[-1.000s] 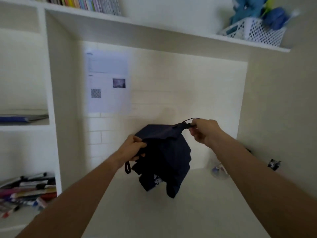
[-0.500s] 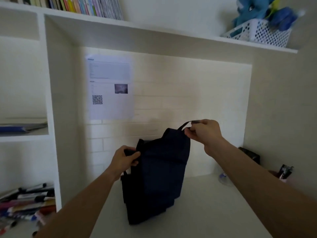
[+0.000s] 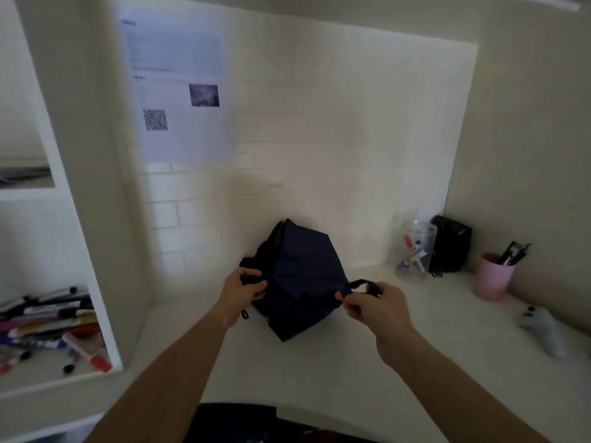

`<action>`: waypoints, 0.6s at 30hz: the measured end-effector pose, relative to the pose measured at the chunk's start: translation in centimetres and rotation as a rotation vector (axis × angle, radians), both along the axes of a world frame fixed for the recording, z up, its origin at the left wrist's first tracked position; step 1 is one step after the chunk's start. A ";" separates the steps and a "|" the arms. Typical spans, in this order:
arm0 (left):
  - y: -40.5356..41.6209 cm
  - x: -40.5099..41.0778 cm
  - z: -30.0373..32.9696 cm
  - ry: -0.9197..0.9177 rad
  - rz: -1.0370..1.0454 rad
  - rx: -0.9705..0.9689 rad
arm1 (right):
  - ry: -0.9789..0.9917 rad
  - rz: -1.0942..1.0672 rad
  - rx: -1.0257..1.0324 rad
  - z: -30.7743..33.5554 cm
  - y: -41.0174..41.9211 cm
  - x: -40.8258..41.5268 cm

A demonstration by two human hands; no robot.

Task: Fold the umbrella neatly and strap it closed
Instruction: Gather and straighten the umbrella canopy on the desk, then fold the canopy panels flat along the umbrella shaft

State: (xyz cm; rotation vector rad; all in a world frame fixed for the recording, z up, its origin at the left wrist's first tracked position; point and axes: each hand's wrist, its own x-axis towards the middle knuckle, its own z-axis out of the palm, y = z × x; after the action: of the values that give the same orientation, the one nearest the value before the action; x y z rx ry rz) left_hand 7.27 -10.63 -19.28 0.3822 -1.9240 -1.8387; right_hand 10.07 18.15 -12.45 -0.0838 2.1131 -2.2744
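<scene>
Navy fabric held at both ends above the desk, strap pulled out to the right.

Fingers of the left hand curl round the dark handle end of the umbrella, while the right hand pinches the closing strap at the canopy's edge. Between them the canopy hangs loose and bunched over the white desk, well short of neat. It looks light and floppy, likely slippery cloth over thin ribs that could bend, so the firm hold belongs on the handle and the strap should steer the wrap. A clear jar of markers and a pink cup stand well apart at right.
</scene>
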 end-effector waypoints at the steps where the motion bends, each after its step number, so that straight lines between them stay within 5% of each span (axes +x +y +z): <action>1: 0.0 0.0 -0.9 -0.035 0.012 -0.048 | -0.021 -0.008 0.004 -1.3 0.3 0.6; 6: -0.4 1.4 -4.0 -0.224 0.189 -0.722 | -0.157 -0.011 -0.094 -7.1 1.1 4.4; 8: 1.0 3.2 -3.9 -0.167 0.287 -0.902 | -0.210 0.002 -0.147 -8.8 1.2 6.0; 13: 9.5 10.4 -3.4 0.193 -0.139 -1.223 | -0.326 0.000 -0.222 -11.3 1.9 9.5; 18: 14.3 11.2 -6.7 0.073 -0.137 -1.539 | -0.299 0.036 -0.188 -12.4 3.2 12.0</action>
State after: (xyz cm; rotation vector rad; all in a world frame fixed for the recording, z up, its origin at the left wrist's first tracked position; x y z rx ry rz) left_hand 18.45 3.72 -25.96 -0.3342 -2.6384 -0.0285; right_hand 22.03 21.35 -24.88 0.1986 1.7381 -2.2902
